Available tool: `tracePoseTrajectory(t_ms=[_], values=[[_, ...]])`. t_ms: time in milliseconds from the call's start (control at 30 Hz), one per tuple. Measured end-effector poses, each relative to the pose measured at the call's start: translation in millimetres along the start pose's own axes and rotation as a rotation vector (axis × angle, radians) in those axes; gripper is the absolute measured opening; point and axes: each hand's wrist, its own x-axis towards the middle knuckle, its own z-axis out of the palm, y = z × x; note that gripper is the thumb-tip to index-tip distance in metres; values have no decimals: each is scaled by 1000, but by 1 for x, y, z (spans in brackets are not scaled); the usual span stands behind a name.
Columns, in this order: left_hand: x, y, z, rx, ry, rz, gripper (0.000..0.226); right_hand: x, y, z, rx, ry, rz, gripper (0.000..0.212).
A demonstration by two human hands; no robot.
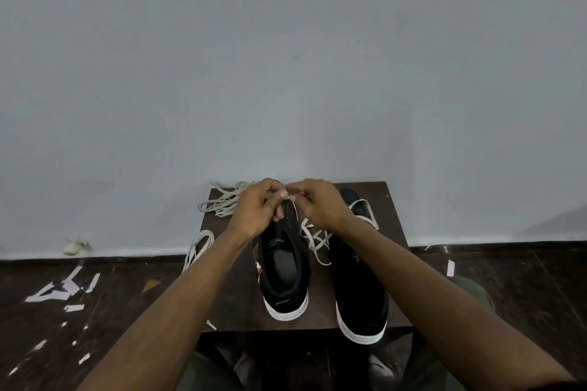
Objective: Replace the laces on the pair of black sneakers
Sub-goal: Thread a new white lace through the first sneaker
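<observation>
Stool (pixel 394 219) w/ 2 sneakers (pixel 286 263), 2 hands (pixel 257 209).

Two sneakers (pixel 287 267) side by side on a table (pixel 232 295).

Both forearms were extended forward and angled inward. Left hand (pixel 257 208) and right hand (pixel 319 203) were held knuckles-up, nearly touching, fingers curled, fingertips (pixel 284 194) pinched together at the meeting point between them.
</observation>
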Motion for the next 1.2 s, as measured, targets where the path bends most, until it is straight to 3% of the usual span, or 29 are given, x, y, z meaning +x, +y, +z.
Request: tracePoseTrajectory(t_ms=[100,200,267,467,667,800,967,1200], values=[[9,-15,1,116,118,-74,12,11,10,-3,-176,13,72,26],[14,-34,4,192,-44,-272,13,19,19,-6,-214,-5,114,28],[10,-44,11,248,-155,-300,16,20,23,-4,-226,-37,110,26],[-2,-35,24,459,-155,-341,23,20,31,8,-117,-47,165,5],[-25,-33,33,424,-108,-368,26,13,27,12,-107,-107,122,22],[-24,-31,31,325,-89,-413,22,7,26,13,-265,-196,66,20],[-23,-32,30,239,-80,-436,16,4,24,13,-309,-178,84,20],[-22,-31,30,180,-64,-449,27,5,22,19,-364,-207,75,21]])
